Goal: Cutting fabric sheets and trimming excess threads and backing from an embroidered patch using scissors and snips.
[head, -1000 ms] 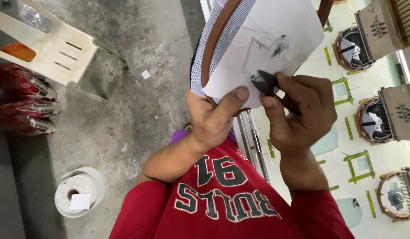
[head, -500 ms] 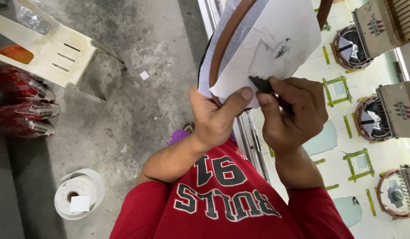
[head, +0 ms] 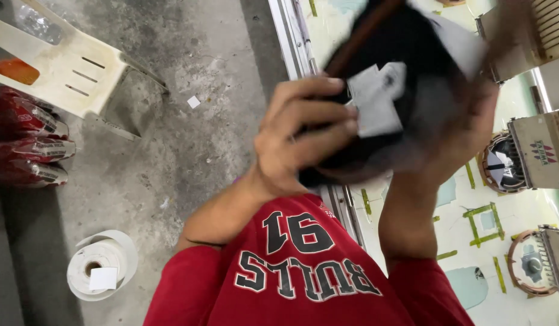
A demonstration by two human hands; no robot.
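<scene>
1. Left hand (head: 303, 136): fingers curled over the near-left side of a dark cap (head: 388, 78), clamped on it and on a white paper backing (head: 379, 102).
2. Right hand (head: 466, 121): blurred, pressed against the cap's right side; its grip cannot be told.
3. The cap sits between both hands, its brown-edged brim (head: 364, 33) slanting up to the far right.

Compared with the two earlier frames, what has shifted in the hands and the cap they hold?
The cap has been turned: its dark side now faces the camera where white backing showed. The left hand has closed over its edge; the right hand is motion-blurred beneath it. The white roll and plastic chair are unchanged.
</scene>
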